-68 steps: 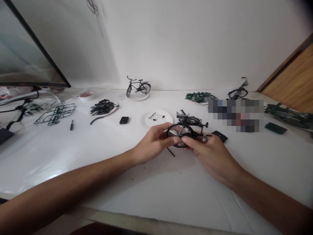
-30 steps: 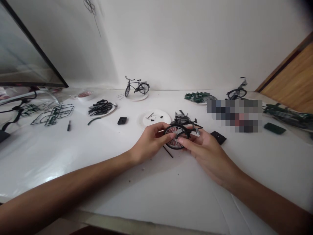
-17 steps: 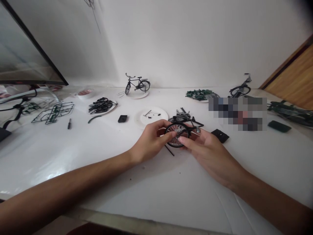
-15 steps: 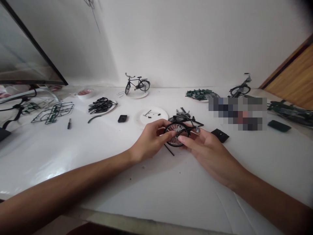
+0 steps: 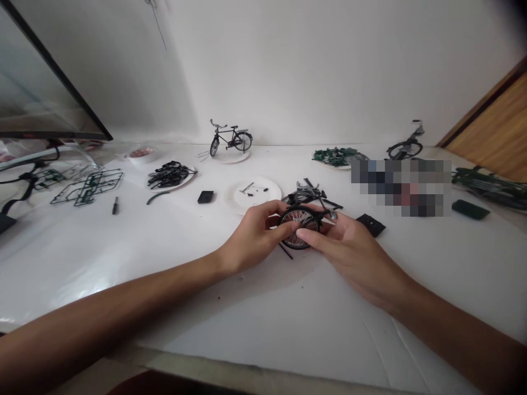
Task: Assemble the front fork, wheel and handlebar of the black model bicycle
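A partly built black model bicycle point(image 5: 308, 202) sits between my hands, its spoked wheel point(image 5: 297, 227) standing upright at the front. My left hand point(image 5: 257, 235) grips the wheel's left side with its fingers curled over the rim. My right hand point(image 5: 346, 244) pinches the wheel and the black frame from the right, and the fingers hide part of the spokes. A thin black rod point(image 5: 286, 251) lies on the white table cover just below the wheel. A white paper plate point(image 5: 257, 189) holding several small parts stands behind my left hand.
A finished model bicycle point(image 5: 230, 141) stands on a plate at the back, and another point(image 5: 405, 147) stands at the back right. Black parts fill a plate point(image 5: 168, 175). Green sprues point(image 5: 86, 187), a small screwdriver point(image 5: 115, 204) and a monitor point(image 5: 41, 82) lie left.
My hands have drawn closer together around the wheel, and the bicycle frame has turned slightly. The camera has tilted, so the background sits a little higher in the view.
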Motion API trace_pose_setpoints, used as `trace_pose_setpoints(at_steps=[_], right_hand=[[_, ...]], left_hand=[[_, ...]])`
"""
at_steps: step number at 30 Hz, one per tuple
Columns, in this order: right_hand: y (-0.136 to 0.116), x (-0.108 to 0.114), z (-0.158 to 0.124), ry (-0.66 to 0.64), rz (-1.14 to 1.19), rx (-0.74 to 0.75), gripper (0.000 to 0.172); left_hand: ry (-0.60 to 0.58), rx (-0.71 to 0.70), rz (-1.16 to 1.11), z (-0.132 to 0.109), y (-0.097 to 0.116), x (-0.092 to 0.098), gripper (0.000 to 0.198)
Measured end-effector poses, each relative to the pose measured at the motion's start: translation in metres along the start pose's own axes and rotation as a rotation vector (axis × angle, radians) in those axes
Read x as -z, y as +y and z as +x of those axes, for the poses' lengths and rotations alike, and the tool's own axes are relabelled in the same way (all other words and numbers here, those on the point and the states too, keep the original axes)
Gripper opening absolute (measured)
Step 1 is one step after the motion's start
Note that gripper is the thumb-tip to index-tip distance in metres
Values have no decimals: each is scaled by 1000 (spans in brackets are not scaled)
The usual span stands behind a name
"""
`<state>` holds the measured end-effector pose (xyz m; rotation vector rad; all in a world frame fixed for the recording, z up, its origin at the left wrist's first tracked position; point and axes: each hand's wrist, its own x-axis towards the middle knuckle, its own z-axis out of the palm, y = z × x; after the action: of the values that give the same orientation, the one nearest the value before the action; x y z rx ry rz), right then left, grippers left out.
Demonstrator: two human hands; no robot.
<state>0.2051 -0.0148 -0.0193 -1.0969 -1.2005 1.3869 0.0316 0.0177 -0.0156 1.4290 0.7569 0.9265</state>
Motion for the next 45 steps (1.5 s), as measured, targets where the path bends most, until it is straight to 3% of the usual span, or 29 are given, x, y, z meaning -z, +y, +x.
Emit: trace_pose_setpoints(at_steps=[8,17,24,29,45], right_hand=[[-4,-2,-1,21,-62,-7,40],[1,4,1,-19,-23,-14,31],[-2,0,-1,29,29,-47,23],[-4,1,-2,-50,15,-83,24],[0,7,-1,-78,-19,-64,26]], left_hand=[[-9,26,6,1,-1,2,13],[12,11,19,2,-3,4,18],[-5,-41,50,0,-3,2,19],[-9,-30,35,1,-6,4,17],[4,-20,45,0,-3,3,18]])
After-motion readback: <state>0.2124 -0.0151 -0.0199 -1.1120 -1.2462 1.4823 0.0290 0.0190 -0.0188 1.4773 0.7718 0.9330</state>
